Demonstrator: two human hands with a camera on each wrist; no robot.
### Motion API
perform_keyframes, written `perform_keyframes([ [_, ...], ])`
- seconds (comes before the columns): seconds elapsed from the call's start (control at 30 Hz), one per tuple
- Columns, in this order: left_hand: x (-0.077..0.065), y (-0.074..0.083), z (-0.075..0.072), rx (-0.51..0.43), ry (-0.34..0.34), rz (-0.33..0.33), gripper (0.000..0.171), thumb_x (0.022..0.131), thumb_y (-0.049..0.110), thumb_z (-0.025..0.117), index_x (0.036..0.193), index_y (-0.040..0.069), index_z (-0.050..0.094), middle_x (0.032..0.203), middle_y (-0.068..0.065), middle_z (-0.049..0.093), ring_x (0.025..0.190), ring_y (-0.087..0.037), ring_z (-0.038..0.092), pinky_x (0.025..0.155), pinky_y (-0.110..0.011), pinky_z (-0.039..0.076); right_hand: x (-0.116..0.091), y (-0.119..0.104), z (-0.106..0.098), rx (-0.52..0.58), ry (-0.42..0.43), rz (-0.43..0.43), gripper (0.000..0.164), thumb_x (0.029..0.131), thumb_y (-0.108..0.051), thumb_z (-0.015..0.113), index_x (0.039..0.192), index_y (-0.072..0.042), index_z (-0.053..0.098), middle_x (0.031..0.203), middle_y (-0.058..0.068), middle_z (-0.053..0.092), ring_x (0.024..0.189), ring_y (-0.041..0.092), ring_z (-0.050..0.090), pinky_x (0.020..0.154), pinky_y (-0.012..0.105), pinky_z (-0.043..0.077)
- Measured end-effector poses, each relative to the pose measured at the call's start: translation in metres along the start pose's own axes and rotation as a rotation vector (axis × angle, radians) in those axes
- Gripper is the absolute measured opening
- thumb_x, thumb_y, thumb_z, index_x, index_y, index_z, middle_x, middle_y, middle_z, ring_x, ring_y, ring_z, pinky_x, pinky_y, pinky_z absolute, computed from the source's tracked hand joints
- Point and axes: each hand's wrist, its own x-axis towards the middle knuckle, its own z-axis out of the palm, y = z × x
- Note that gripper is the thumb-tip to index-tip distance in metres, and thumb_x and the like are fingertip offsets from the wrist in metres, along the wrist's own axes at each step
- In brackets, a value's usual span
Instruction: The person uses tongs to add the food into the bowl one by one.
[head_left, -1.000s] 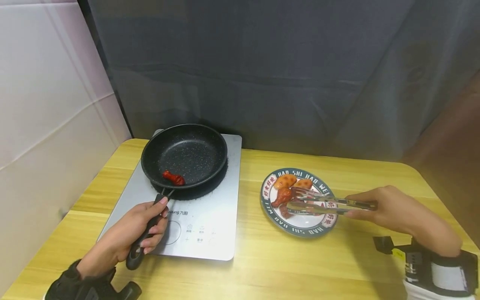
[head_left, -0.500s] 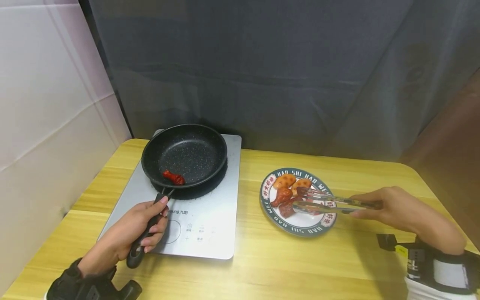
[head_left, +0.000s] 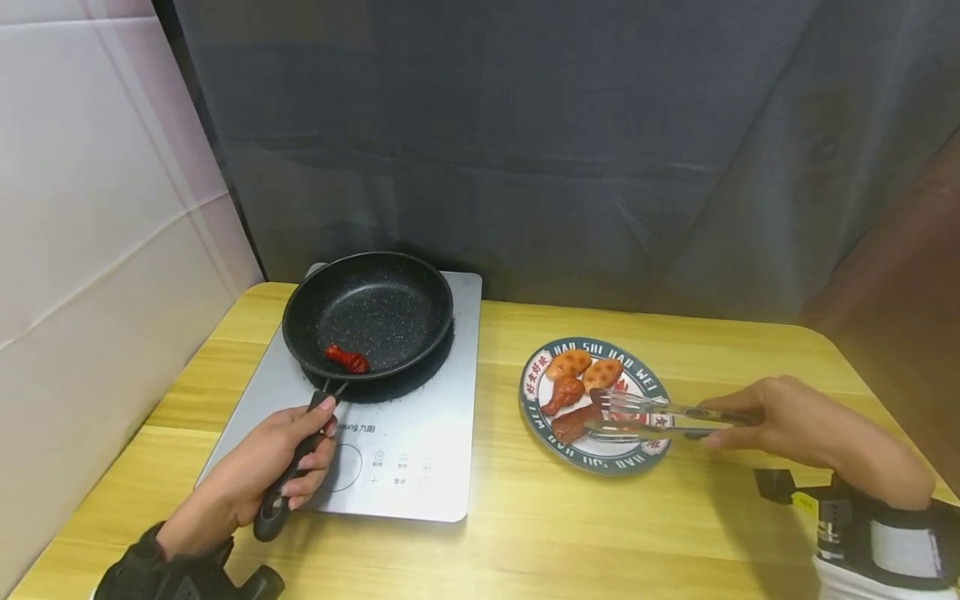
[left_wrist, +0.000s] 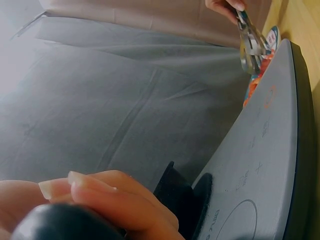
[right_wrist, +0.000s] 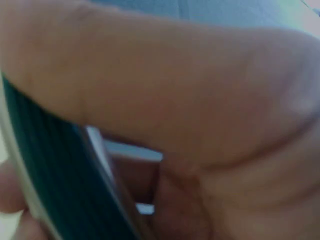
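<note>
My left hand (head_left: 288, 462) grips the black handle (head_left: 272, 512) of a frying pan (head_left: 382, 312). A red drumstick (head_left: 347, 359) lies in the pan near the handle side. With my right hand (head_left: 802, 421) I hold metal tongs (head_left: 678, 410), thumb and fingers on either arm. The tongs' spread tips overlap the right end of a brown meat piece (head_left: 572, 423) on a round plate (head_left: 545, 442). Beside that piece lie a brown drumstick (head_left: 564, 394) and two orange spotted pieces (head_left: 570, 363). In the right wrist view, the hand wraps the tongs' dark green grip (right_wrist: 60, 170).
The pan sits on a silver induction cooktop (head_left: 420, 467) with printed controls. Cooktop and plate share a yellow wooden table (head_left: 525, 533). A dark grey cloth (head_left: 525, 167) hangs behind, with a pale wall (head_left: 112, 183) at the left.
The tongs' tips have drawn back a little to the right and toward me, uncovering the right orange piece and more of the brown meat. Left hand and pan stay put.
</note>
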Motion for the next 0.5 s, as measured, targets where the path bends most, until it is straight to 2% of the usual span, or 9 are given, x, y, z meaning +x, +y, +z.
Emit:
perform_keyframes([
  [0.17,0.0,-0.001,-0.001,-0.005,-0.006,-0.003,0.039,0.104,0.042,0.036,0.094,0.004,0.035,0.063,0.004,0.035,0.041,-0.004,0.035,0.038,-0.018,0.036,0.008,-0.002,0.001,-0.034,0.055,-0.077,0.052,0.072,-0.045,0.079,0.109,-0.009,0.073,0.095,0.004,0.071,0.071,0.006,0.055,0.063,0.029,0.05],
  [0.3,0.0,0.0,0.0,-0.004,-0.003,-0.005,0.039,0.104,0.042,0.036,0.094,0.004,0.035,0.064,0.004,0.035,0.041,-0.004,0.035,0.038,-0.018,0.036,0.015,-0.002,0.005,-0.02,0.046,-0.101,0.049,0.073,-0.043,0.08,0.109,-0.01,0.073,0.098,0.005,0.071,0.075,0.006,0.058,0.067,0.032,0.053],
  [0.5,0.0,0.0,0.0,0.004,0.003,-0.003,0.04,0.104,0.042,0.036,0.094,0.004,0.035,0.063,0.004,0.036,0.041,-0.004,0.035,0.038,-0.018,0.036,0.019,-0.002,0.009,0.019,0.031,-0.106,0.048,0.073,-0.041,0.08,0.107,-0.009,0.073,0.093,0.004,0.072,0.071,0.003,0.057,0.064,0.03,0.053],
])
